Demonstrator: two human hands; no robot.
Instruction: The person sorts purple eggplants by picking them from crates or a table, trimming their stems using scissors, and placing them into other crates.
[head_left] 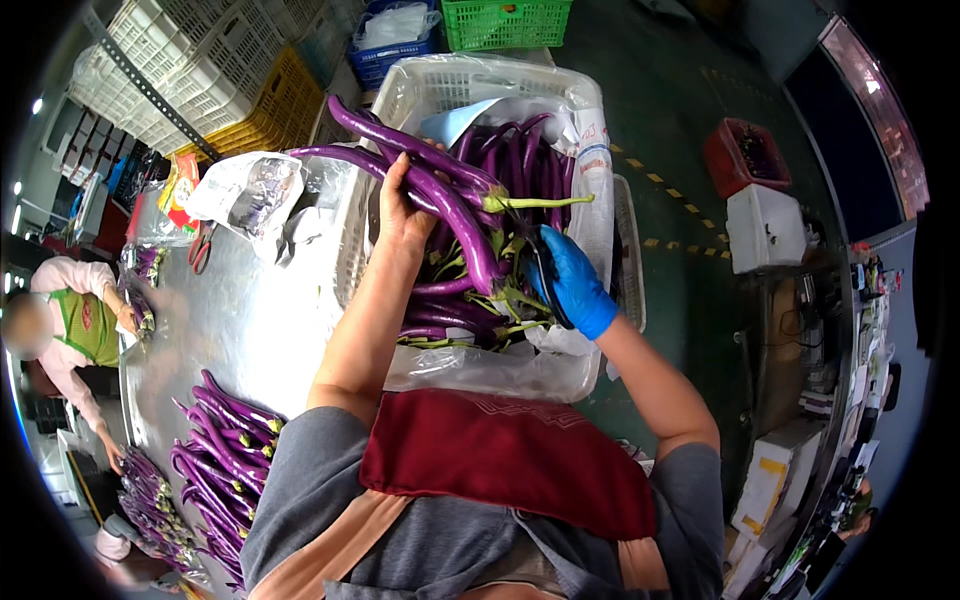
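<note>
My bare left hand (pixel 403 212) is closed around long purple eggplants (pixel 455 222), at least two, lifted over a plastic-lined white crate (pixel 372 200). Their green stems point right, toward my other hand. In a blue glove, my right hand (pixel 575 285) grips black-handled scissors (pixel 546 272) beside those stems. The blades are dark and mostly lost among stems and eggplants, so whether they touch a stem cannot be made out. Beneath both hands, more eggplants (pixel 530 160) fill the crate, with paper tucked along its inside.
A metal table (pixel 235 320) at left bears a pile of eggplants (pixel 225 440), red-handled scissors (pixel 202 248) and plastic bags (pixel 250 195). Across it, another person (pixel 85 320) handles eggplants. Stacked crates (pixel 190 70) stand behind. A red bin (pixel 745 158) and white box (pixel 765 228) sit right.
</note>
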